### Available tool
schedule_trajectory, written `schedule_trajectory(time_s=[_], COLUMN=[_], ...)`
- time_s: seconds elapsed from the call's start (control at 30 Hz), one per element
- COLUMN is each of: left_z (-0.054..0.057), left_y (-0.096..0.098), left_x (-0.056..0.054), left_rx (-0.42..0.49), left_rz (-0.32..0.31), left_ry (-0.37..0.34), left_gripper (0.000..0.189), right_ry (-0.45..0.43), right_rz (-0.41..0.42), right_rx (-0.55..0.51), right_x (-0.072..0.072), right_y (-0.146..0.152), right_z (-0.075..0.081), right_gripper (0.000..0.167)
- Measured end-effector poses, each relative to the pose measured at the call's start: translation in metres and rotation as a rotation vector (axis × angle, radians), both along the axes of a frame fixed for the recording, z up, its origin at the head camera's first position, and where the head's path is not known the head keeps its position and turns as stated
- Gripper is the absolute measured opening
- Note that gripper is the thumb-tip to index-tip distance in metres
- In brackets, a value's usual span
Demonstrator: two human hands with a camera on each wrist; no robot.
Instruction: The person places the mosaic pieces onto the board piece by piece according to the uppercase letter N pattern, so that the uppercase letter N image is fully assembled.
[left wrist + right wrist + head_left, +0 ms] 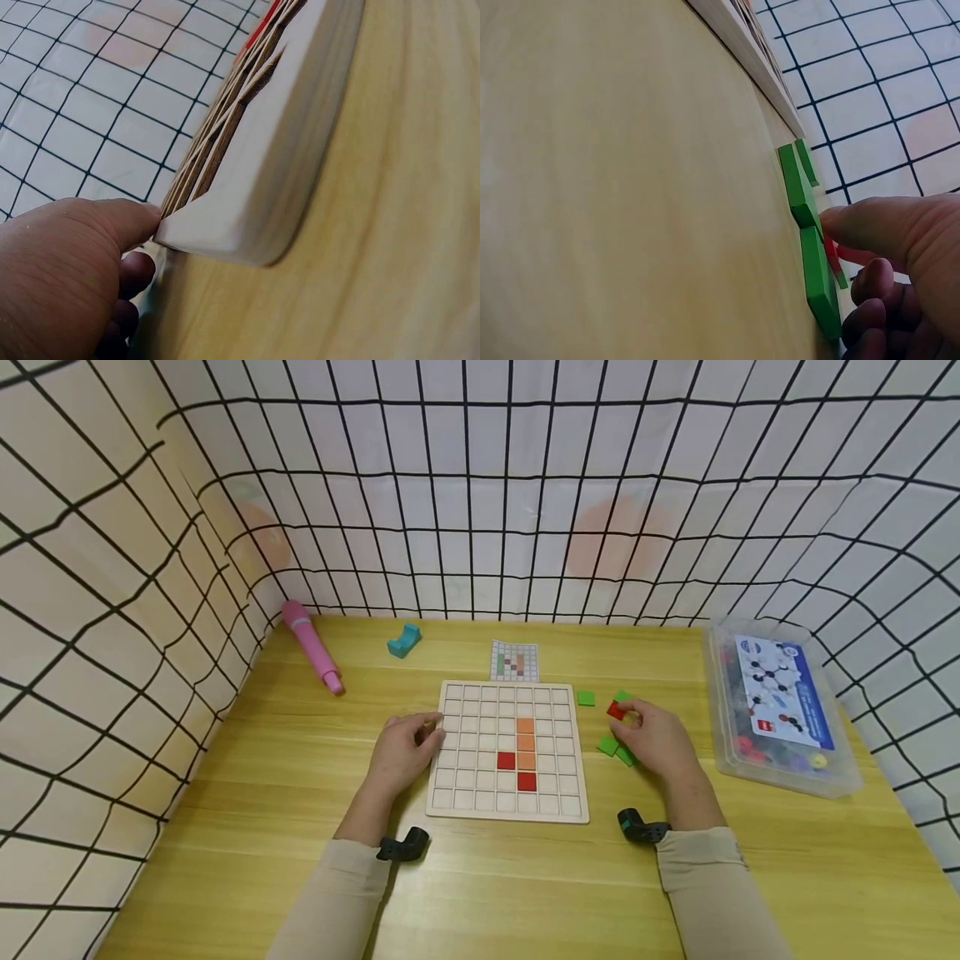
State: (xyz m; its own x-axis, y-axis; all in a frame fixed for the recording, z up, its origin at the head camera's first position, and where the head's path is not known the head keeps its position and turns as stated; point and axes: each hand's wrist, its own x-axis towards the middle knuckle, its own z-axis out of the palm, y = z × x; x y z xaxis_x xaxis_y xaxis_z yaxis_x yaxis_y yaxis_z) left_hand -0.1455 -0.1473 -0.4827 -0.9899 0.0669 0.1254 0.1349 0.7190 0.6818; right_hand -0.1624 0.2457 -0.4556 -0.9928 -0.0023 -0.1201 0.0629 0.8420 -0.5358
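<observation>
My left hand (pixel 405 750) rests on the table at the left edge of a square wooden grid board (pixel 480 808), its thumb and forefinger touching that edge. In the left wrist view the thumb lies against the corner of the board. On the grid, orange tiles (pixel 526 743) form a column, with one red tile (pixel 527 782) below them and another red tile (pixel 506 761) to their left. Right of the board, my right hand (pixel 656 739) pinches a loose red tile (pixel 615 711) between thumb and forefinger. Green tiles (pixel 821 285) lie around those fingertips.
A small printed pattern card (pixel 514 662) lies behind the board. A separate green tile (pixel 586 698) sits at the board's right. Farther out are a pink microphone (pixel 313 646), a teal block (pixel 405 641) and a clear plastic box (pixel 783 710). Black-gridded white sheeting (pixel 487 510) surrounds the table.
</observation>
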Motion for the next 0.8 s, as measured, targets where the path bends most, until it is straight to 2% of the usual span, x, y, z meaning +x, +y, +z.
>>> schedule_trajectory(time_s=[0.23,0.8], left_z=[0.0007,0.0003], left_y=[-0.0007,0.0006], left_x=[0.0014,0.0002], left_rx=[0.002,-0.008], left_rz=[0.002,0.001], left_ry=[0.001,0.0], left_gripper=[0.032,0.033], right_ry=[-0.006,-0.026], right_rz=[0.029,0.007], right_rx=[0.017,-0.03], right_x=[-0.0032,-0.005], right_y=[-0.0018,0.005], right_z=[-0.0036,-0.0063], right_gripper=[0.046,0.045])
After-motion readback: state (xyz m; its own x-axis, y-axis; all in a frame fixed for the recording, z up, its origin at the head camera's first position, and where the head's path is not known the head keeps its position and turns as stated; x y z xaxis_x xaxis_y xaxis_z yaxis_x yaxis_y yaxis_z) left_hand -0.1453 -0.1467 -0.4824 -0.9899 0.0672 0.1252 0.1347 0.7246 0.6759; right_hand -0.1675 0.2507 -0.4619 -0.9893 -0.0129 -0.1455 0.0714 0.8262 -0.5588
